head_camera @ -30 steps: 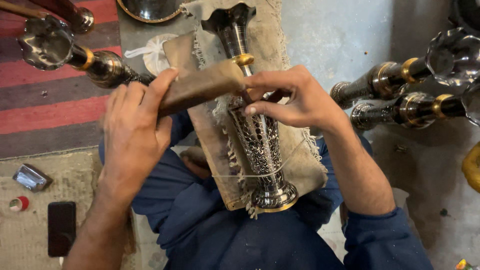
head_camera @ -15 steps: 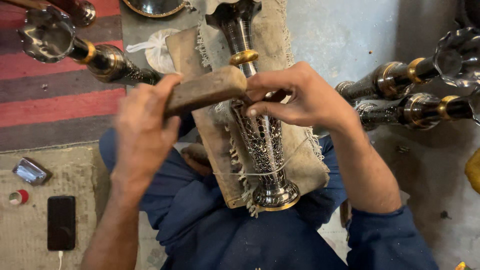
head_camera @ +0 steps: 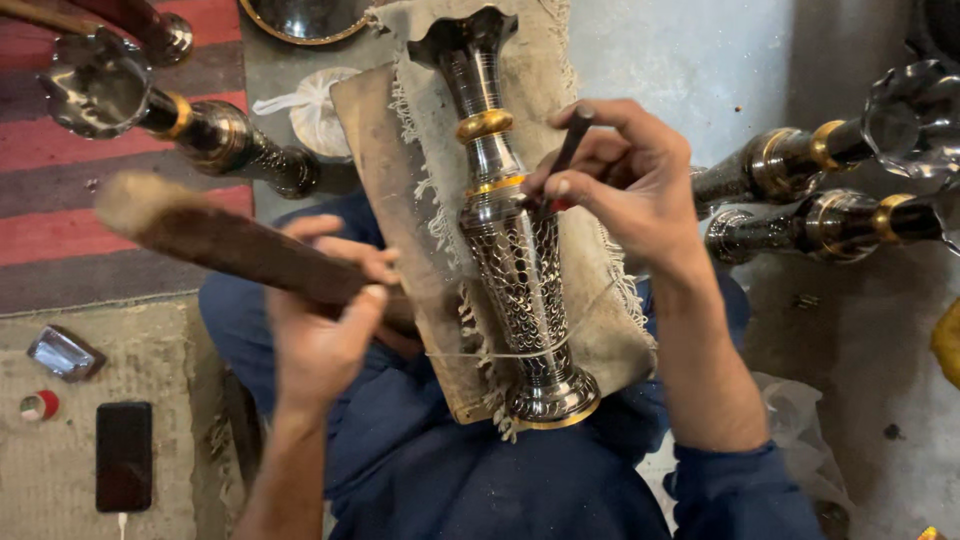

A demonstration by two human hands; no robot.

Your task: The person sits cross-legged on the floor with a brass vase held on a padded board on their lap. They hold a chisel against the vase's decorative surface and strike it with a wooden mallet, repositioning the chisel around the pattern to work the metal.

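Head view: right hand (head_camera: 625, 175) fingers pinch a dark chisel (head_camera: 566, 150) on the vase (head_camera: 515, 250), long axis toward the board's far edge; left hand (head_camera: 325, 330) grips the wooden mallet (head_camera: 215, 240), raised leftward.

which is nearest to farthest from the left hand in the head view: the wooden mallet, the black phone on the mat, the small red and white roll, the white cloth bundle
From the left hand:
1. Wooden mallet, gripped in that hand.
2. Black phone, down on the mat toward the lower left corner.
3. White cloth bundle above, beside the board, and small red and white roll at the far left edge: too close to call.
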